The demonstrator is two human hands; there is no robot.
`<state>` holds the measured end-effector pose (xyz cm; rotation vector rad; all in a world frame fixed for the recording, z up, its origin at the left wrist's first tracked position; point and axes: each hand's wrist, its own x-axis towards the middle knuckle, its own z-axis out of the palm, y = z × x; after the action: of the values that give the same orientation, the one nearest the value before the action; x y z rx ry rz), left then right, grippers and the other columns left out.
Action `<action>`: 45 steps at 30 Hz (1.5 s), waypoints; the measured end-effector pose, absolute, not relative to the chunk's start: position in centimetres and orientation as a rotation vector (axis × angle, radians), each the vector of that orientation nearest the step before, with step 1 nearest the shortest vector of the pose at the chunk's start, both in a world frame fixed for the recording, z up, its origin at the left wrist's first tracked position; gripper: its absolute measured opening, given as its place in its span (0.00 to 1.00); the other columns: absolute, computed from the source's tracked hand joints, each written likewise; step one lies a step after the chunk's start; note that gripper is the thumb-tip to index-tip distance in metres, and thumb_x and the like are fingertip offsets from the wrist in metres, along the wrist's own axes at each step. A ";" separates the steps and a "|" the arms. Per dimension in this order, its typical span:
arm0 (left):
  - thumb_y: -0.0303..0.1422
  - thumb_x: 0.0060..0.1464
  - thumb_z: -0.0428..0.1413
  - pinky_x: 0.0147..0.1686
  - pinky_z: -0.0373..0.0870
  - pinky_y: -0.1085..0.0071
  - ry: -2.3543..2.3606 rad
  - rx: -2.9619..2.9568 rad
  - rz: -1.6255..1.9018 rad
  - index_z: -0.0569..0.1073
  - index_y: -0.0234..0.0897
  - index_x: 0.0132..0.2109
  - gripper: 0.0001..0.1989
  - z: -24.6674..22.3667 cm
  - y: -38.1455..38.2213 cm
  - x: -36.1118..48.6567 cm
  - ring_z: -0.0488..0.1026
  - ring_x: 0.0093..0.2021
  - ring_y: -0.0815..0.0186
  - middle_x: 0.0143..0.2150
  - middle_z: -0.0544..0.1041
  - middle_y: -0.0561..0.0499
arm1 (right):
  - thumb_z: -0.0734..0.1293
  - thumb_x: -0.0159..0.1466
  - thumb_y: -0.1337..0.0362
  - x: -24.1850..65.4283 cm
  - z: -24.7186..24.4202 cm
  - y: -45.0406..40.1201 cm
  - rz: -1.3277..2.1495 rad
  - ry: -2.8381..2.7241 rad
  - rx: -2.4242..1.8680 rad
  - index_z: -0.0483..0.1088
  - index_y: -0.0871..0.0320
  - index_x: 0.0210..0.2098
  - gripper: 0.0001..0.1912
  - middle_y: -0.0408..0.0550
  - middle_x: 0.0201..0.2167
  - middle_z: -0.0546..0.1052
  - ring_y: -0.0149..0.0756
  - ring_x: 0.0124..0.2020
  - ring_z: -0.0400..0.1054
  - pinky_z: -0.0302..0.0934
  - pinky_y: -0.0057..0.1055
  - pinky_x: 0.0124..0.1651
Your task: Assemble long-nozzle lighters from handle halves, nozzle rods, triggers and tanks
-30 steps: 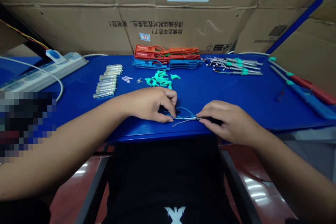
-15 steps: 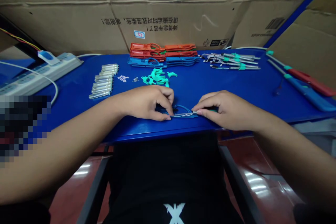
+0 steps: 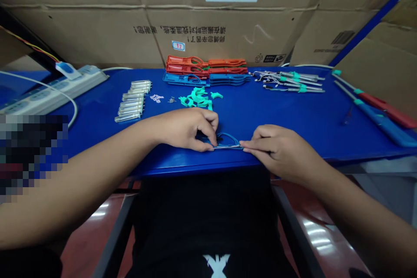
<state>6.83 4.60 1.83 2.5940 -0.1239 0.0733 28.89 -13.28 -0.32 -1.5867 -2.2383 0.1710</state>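
Note:
Near the table's front edge lies a blue plastic shell (image 3: 230, 137) with a looped opening, and thin pale wires (image 3: 227, 147) run along it. My left hand (image 3: 192, 130) pinches the shell's left part between thumb and forefinger. At the shell's right end, my right hand (image 3: 276, 147) has its thumb and fingertips closed on the end of the wires. Green curved clips (image 3: 198, 97) lie just beyond my left hand. The part of the shell under my left fingers is hidden.
Clear tubes (image 3: 132, 102) stand in a row at the left, near a power strip (image 3: 48, 91). Orange, red and blue shells (image 3: 189, 69) lie at the back. Metal rods with wires (image 3: 299, 82) and a blue-handled tool (image 3: 378, 115) are at the right.
My right hand has shifted slightly down, and the pale rod end that showed at its fingertips no longer stands out. My left hand keeps its pinch. The view has tilted slightly.

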 end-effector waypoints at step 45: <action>0.34 0.62 0.55 0.35 0.69 0.72 -0.232 2.701 0.114 0.79 0.38 0.41 0.09 2.3 3.3 6.8 0.74 0.35 0.67 0.38 0.76 0.48 | 0.60 0.69 0.67 26.1 -0.1 -12.9 -0.100 -2.420 -1.625 0.72 0.59 0.36 0.10 0.50 0.35 0.72 0.41 0.36 0.64 0.58 0.40 0.41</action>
<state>6.84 3.27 2.25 2.7008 -0.2316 0.1136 26.12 -12.87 -0.12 -1.6247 -2.4201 -0.1003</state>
